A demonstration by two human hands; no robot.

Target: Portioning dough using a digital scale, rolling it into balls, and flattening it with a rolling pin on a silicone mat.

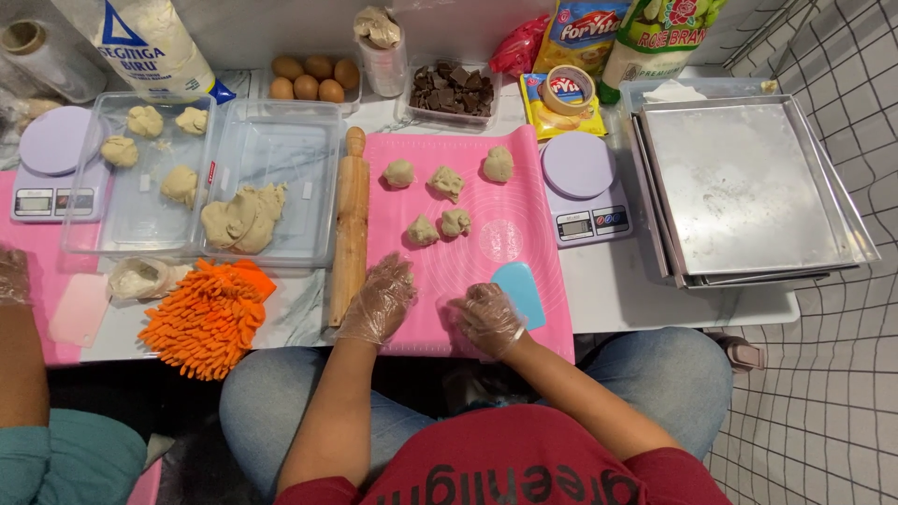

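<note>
Pink silicone mat (496,252) on a crowded worktop, gloved hands low on it.
Left hand (379,301) rests flat, fingers together; right hand (488,318) curls, grip unclear. Five dough balls (440,204) lie at 12 o'clock; the rolling pin (352,224) at 10 o'clock might roll if elbowed.

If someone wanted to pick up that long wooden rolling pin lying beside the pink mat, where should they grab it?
Probably around the thick middle barrel of the wooden rolling pin, coming down from above. It lies flat along the left edge of the pink silicone mat, with a clear plastic tray close on its other side, so a sideways approach looks cramped. The gloved left hand is already next to its near end.
</note>
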